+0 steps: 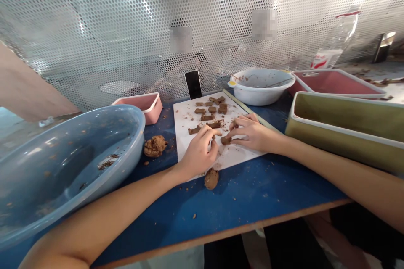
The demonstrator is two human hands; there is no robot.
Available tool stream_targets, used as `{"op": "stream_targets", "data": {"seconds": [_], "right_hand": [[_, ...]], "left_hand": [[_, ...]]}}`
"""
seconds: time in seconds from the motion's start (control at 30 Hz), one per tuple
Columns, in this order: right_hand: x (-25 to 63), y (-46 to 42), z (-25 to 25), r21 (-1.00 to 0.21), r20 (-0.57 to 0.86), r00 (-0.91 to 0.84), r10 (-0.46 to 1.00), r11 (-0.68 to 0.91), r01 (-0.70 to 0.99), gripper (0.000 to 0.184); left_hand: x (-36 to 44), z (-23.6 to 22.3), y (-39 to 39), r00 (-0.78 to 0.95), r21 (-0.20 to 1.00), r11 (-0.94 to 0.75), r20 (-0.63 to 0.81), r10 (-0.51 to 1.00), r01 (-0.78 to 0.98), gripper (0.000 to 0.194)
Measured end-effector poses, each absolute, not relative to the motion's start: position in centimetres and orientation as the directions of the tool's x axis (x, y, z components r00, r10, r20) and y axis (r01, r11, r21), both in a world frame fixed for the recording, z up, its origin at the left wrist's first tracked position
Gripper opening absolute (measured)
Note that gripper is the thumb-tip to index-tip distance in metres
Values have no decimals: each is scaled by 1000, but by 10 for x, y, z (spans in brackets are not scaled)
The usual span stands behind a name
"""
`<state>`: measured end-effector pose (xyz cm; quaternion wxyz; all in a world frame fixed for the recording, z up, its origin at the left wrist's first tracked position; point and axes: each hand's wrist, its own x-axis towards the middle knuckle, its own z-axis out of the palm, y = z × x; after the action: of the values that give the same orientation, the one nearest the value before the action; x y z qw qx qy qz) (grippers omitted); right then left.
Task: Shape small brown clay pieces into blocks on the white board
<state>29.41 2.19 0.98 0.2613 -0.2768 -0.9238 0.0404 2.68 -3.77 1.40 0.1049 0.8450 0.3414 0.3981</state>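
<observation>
Red lettering on one bottle is too blurred; two clay lumps lie near; right hand pinches one clay piece; whether left hand grips, I can't tell.

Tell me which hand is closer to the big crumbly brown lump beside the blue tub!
Left. The left hand is to the right of the crumbly lump, over the white sheet; the right hand is farther right.

Blue table; white sheet; brown lumps.
</observation>
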Motion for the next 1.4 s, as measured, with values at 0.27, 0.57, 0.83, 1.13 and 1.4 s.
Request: {"op": "stream_targets", "data": {"seconds": [0.27,0.57,0.83,1.13,1.4], "right_hand": [[294,23,8,-237,467,-727,503,863,446,25],[293,21,10,-215,473,-709,522,850,482,22],[292,19,4,-132,553,-641,533,815,564,20],[291,16,7,-148,554,-630,544,809,569,24],[290,18,3,-111,537,-661,524,821,560,19]], "left_hand": [[26,11,-37,451,470,-739,589,670,483,30],[26,11,-37,454,465,-746,597,662,477,31],[26,13,-38,461,474,-733,573,678,488,27],[26,11,-37,468,480,-726,557,686,493,26],[27,12,-38,471,474,-727,557,684,496,26]]}}
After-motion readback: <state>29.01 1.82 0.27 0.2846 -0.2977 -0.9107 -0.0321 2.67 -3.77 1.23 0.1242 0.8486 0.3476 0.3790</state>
